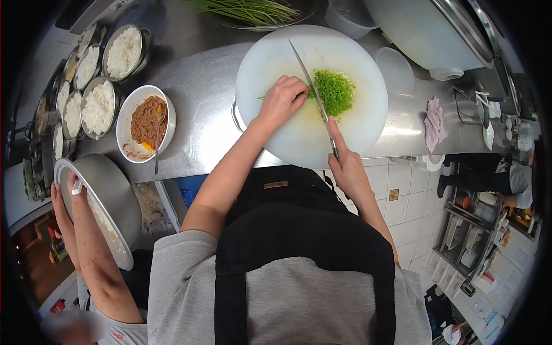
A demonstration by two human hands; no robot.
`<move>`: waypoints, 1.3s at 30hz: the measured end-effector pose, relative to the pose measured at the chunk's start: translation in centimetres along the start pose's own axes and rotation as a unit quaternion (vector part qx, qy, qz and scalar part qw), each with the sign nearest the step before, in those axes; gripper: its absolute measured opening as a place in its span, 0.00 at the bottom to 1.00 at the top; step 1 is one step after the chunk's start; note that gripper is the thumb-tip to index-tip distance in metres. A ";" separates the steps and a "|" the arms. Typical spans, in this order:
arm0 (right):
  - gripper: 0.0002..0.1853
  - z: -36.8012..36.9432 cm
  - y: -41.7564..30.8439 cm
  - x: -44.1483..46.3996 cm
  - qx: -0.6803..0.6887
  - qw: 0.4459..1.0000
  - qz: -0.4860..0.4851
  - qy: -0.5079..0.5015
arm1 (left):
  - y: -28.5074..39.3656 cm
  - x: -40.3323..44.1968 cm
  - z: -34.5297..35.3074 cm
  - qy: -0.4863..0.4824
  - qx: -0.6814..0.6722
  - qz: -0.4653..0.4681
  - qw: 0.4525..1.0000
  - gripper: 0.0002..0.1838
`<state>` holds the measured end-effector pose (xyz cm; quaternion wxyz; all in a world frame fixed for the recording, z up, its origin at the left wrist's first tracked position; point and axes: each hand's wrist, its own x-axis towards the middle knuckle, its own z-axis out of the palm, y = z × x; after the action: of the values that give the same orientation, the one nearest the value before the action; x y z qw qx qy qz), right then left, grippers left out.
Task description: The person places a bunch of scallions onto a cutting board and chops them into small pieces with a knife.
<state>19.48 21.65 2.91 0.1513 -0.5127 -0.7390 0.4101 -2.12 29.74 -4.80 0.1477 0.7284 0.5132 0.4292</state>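
On the round white cutting board [264, 57] lies a pile of finely chopped green onion [334, 92]. My right hand [348, 167] grips the handle of a long knife [306, 76], its index finger stretched along the blade's base. The blade stands between the chopped pile and my left hand. Bent fingers of my left hand [283, 99] press on a bunch of green onion stalks [311, 94] at the blade's left side. A few stalk ends show left of that hand. Most of the bunch is hidden under the fingers.
At the left are a white bowl of minced meat [149, 118] with a spoon and several bowls of rice [99, 107]. A co-worker's arms [95, 241] reach into a large metal pot [118, 192]. Whole green onions [253, 10] lie behind the board, a pink cloth [434, 125] to the right.
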 end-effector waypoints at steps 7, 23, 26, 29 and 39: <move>0.43 0.5 0.5 0.7 -0.003 1.000 0.006 -0.015 | -0.1 0.0 0.1 -0.004 -0.009 -0.006 1.000 0.06; 0.43 1.1 0.3 3.5 -0.064 0.998 -0.011 0.001 | -0.2 0.0 0.1 -0.018 -0.008 0.000 1.000 0.06; 0.44 0.4 -0.2 2.4 -0.036 0.999 -0.018 -0.001 | -0.3 -0.2 0.1 -0.003 -0.011 0.003 1.000 0.06; 0.43 0.7 -0.1 1.8 -0.026 0.999 0.020 -0.026 | -0.2 -0.1 0.2 -0.001 -0.019 -0.004 1.000 0.06; 0.44 0.2 -0.2 1.9 -0.024 0.999 -0.026 -0.010 | -0.1 -0.3 0.4 0.015 -0.017 -0.013 1.000 0.05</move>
<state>18.36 23.22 2.58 0.1416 -0.4927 -0.7634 0.3930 -1.89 29.63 -5.23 0.1576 0.7128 0.5175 0.4465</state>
